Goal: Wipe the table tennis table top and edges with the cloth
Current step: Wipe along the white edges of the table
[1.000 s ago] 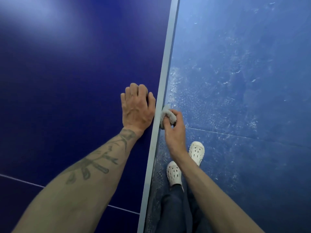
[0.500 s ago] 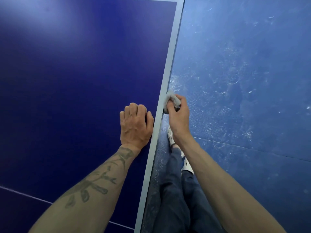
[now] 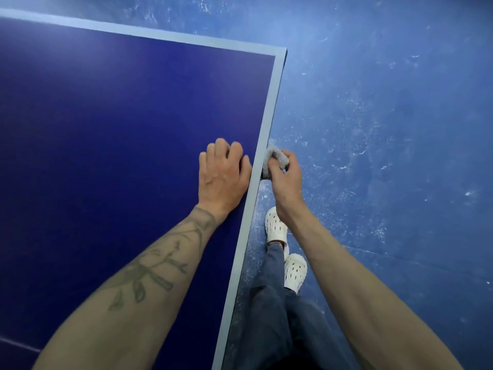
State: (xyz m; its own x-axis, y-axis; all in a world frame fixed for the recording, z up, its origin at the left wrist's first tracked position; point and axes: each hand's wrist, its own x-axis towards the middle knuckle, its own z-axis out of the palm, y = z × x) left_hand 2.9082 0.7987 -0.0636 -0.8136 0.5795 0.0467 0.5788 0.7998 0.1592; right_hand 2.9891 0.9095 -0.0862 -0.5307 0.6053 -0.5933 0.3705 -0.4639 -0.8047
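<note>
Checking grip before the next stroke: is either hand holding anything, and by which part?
The right hand grips the bunched cloth around its near end, against the table edge. The left hand holds nothing; it rests on the tabletop.

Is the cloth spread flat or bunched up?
Bunched up. The cloth shows as a small grey wad gripped in the right hand, held against the side edge of the table, not laid flat.
</note>
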